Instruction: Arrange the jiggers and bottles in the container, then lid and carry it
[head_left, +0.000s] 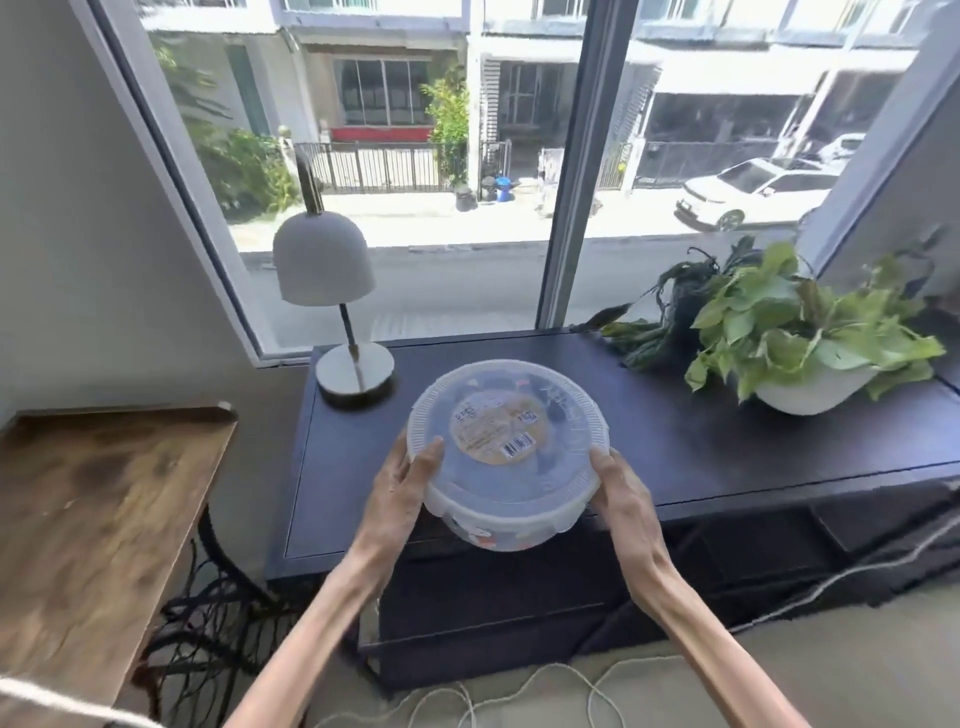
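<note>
A round translucent plastic container (506, 512) with its lid (566, 431) on is held in front of me, over the front left part of a dark console table (727, 447). The lid carries a round orange label with a barcode. My left hand (400, 488) grips the container's left side, thumb on the lid's rim. My right hand (621, 488) grips its right side. Dark shapes show faintly through the lid; the contents cannot be made out.
A white dome lamp (324, 270) stands on the table's back left. A leafy plant in a white pot (810, 395) sits at the right. A wooden side table (88, 509) is at left. White cords (519, 686) lie on the floor. A big window is behind.
</note>
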